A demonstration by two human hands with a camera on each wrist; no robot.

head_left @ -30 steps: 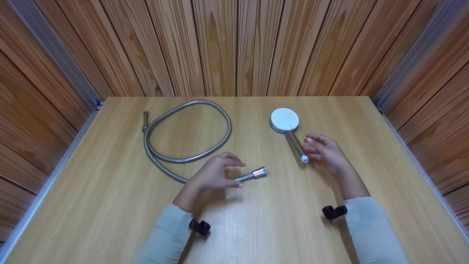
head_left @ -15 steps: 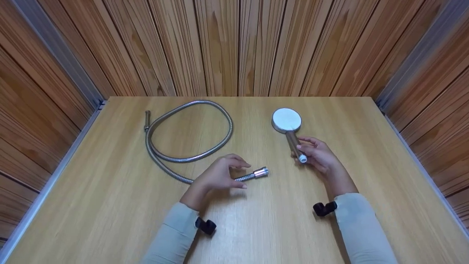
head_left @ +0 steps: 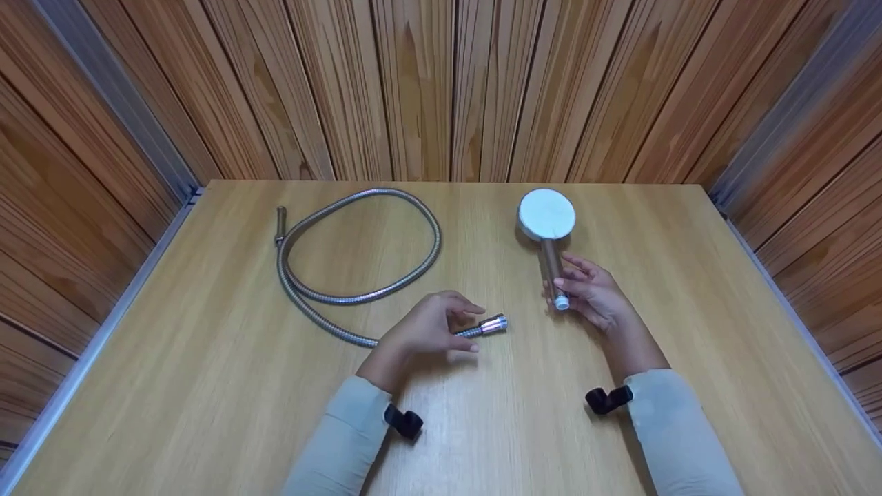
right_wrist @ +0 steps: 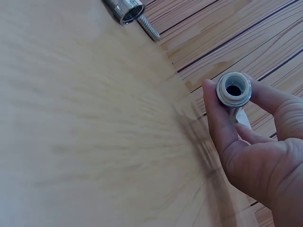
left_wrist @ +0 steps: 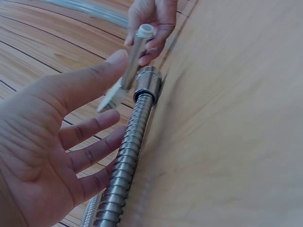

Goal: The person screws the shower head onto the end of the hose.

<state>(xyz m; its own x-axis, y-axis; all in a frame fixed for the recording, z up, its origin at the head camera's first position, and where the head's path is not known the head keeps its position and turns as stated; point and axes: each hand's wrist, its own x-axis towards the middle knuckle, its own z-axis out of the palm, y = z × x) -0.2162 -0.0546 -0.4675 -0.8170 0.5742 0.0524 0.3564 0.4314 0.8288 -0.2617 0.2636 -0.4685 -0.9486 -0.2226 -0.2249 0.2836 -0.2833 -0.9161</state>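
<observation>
My right hand point(head_left: 592, 293) grips the handle of a hand shower point(head_left: 546, 215), its round white face pointing up and its white threaded end point(right_wrist: 234, 90) toward me. A shadow shows beside the head on the table. My left hand point(head_left: 434, 322) is held over the end of a metal shower hose point(head_left: 358, 299), thumb and fingers spread around it. In the left wrist view the fingers lie beside the ribbed hose, not curled round it. The chrome hose nut point(head_left: 493, 324) points right, toward the shower handle. Part of the hose is hidden under my left hand.
The hose loops across the left half of the wooden table point(head_left: 207, 386), its other end fitting point(head_left: 281, 222) at the far left. Wood-plank walls point(head_left: 420, 89) stand behind and at both sides. Black wrist cameras point(head_left: 404, 421) sit on both sleeves.
My right hand has moved left, taken hold of the shower handle and turned the hand shower more upright in view. My left hand has slid slightly right along the hose.
</observation>
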